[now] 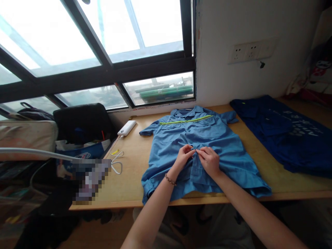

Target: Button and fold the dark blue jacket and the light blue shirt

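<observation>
A blue short-sleeved work shirt (176,135) with a yellow-green stripe across the chest lies spread on the wooden table (129,186), collar toward the window. My left hand (184,155) pinches the front placket of the shirt below the chest pockets. Close beside it, my right hand (209,159) grips the same placket, fingertips almost meeting the left ones. Any button between the fingers is too small to make out. A braided bracelet (170,180) circles my left wrist.
Dark blue folded cloth with white print (282,135) lies at the right. A white power bank (127,128) with a cable sits at the left, near a blurred-out object (93,180). A white bar (38,152) crosses the left side. Windows and a wall stand behind.
</observation>
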`<move>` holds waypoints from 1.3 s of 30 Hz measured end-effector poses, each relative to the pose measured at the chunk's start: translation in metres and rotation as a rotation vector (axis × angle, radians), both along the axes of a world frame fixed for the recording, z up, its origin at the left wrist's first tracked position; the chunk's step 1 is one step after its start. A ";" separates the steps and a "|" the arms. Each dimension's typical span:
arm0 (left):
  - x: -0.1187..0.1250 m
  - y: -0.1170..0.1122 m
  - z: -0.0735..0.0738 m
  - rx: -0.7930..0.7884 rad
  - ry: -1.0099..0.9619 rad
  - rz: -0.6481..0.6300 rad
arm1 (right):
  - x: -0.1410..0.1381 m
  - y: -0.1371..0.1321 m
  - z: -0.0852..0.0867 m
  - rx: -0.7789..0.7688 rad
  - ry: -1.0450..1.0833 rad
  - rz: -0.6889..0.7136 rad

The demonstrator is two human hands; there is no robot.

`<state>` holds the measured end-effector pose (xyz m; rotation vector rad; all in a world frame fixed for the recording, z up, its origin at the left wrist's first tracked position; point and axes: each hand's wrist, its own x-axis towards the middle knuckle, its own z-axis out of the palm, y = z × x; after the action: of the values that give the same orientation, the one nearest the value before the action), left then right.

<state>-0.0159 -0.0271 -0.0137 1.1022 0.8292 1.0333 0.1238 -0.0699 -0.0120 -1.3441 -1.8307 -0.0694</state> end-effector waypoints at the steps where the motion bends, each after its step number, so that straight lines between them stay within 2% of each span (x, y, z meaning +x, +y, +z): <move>1: 0.000 0.000 0.001 -0.001 0.000 0.007 | 0.000 0.000 0.000 -0.002 0.003 0.001; 9: 0.001 0.001 0.001 -0.031 -0.004 -0.016 | -0.004 0.001 -0.001 -0.017 0.121 -0.025; 18: 0.002 0.000 0.001 -0.003 -0.022 0.025 | -0.004 0.003 0.000 -0.023 0.203 -0.014; 25: 0.003 -0.001 0.002 0.027 0.016 0.013 | -0.003 0.004 -0.001 -0.022 0.181 -0.022; 30: 0.001 -0.003 0.004 0.088 0.073 -0.025 | -0.001 0.005 0.000 -0.048 0.217 -0.041; 35: 0.000 0.000 -0.003 0.146 0.162 -0.021 | 0.000 0.007 0.001 -0.079 0.262 -0.038; 39: 0.000 0.004 -0.008 0.319 0.355 0.058 | 0.000 0.009 -0.001 -0.115 0.281 -0.042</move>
<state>-0.0163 -0.0235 -0.0221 1.5718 1.0041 1.0568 0.1238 -0.0612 -0.0133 -1.3950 -1.5899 0.1967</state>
